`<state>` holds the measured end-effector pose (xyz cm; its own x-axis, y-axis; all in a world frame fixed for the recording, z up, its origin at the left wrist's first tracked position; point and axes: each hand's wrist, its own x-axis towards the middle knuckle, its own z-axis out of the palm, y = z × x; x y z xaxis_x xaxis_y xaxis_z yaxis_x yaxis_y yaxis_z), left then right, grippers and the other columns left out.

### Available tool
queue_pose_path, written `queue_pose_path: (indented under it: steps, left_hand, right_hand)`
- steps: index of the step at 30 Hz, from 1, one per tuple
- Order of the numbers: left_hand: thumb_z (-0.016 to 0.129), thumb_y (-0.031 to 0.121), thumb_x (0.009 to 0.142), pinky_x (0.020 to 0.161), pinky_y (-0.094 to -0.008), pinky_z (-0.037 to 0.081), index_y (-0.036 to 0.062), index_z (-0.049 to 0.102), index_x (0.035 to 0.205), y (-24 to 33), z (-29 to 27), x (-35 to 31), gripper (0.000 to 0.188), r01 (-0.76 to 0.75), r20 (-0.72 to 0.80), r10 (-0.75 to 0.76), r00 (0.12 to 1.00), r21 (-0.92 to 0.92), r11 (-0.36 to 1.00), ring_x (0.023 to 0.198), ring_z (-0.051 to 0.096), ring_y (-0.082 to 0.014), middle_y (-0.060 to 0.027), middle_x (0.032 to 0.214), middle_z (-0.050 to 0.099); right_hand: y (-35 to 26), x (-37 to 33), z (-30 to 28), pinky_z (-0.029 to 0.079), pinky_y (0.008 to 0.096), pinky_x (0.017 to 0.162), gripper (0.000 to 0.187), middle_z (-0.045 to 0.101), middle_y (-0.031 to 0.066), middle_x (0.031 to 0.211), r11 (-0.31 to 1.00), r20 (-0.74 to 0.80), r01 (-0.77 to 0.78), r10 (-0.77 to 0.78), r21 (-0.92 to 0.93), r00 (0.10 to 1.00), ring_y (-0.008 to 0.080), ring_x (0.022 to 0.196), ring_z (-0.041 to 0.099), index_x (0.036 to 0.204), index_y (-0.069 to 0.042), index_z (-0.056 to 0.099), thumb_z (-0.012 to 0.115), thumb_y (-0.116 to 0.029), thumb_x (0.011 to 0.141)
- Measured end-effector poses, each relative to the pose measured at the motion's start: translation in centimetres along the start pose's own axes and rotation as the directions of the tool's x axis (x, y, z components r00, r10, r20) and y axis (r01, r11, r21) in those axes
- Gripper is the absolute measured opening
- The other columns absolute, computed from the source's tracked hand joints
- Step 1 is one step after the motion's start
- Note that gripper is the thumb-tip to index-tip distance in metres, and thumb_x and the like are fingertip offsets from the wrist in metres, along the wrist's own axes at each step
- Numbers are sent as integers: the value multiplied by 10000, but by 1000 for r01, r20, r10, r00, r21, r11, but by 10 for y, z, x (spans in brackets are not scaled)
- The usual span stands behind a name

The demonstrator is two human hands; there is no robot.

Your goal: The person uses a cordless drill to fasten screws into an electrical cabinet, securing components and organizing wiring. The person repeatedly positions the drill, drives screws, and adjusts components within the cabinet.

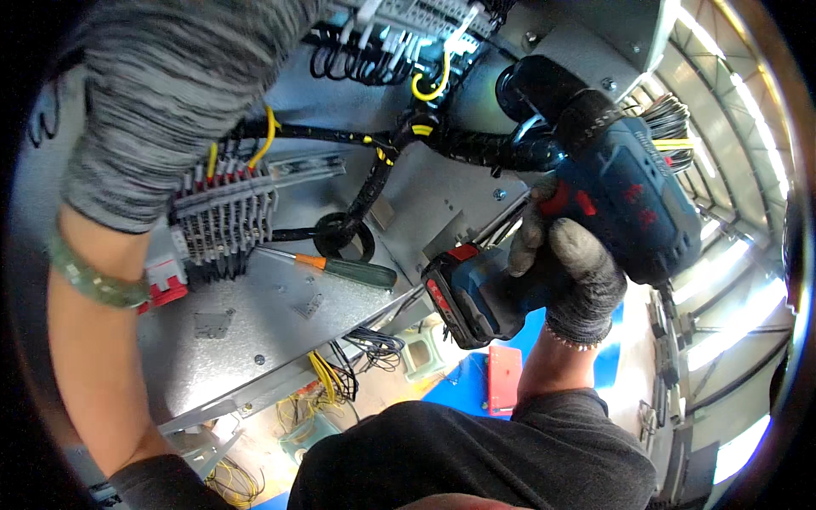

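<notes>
My right hand (586, 276), in a grey knit glove, is wrapped round the handle of a dark blue cordless drill (642, 191). The drill's black front end points up and left at the metal cabinet wall; whether its tip touches anything is hidden. My left hand (183, 98), in a striped grey glove, reaches up past the top left edge, over a terminal block (225, 217) with yellow and black wires. Its fingers are out of sight. On the metal panel below lies a screwdriver (361, 272) with a green and orange handle, apart from both hands.
Black wrapped cable bundles (374, 183) cross the cabinet between my hands. Another terminal strip (416, 21) with many wires runs along the top. A bundle of loose wires (667, 123) hangs behind the drill. Below are a red box (504, 380), a pale green stool (422, 353) and coiled cables (374, 348).
</notes>
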<state>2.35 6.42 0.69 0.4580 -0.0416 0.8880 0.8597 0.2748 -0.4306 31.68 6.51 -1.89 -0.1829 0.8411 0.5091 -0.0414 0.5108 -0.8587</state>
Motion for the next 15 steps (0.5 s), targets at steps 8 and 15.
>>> queue_pose_path:
  steps: [8,15]
  left_hand:
    - [637,248,785,921,-422,435,302,629,1186,0,5,-2,404,-22,214,23,976,-8,1000,1044,568,-220,22,1120,623]
    - [717,269,718,881,-402,452,302,650,1145,3,2,4,433,25,208,-16,978,-43,999,991,573,-213,17,1065,628]
  right_hand:
    - [-5,1,-6,473,273,513,533,599,67,662,997,115,-11,20,-80,993,176,544,579,1096,45,564,770,-265,715]
    - [2,3,-11,451,268,549,448,597,44,665,990,225,55,-25,-131,974,144,574,568,1102,3,564,724,-270,784]
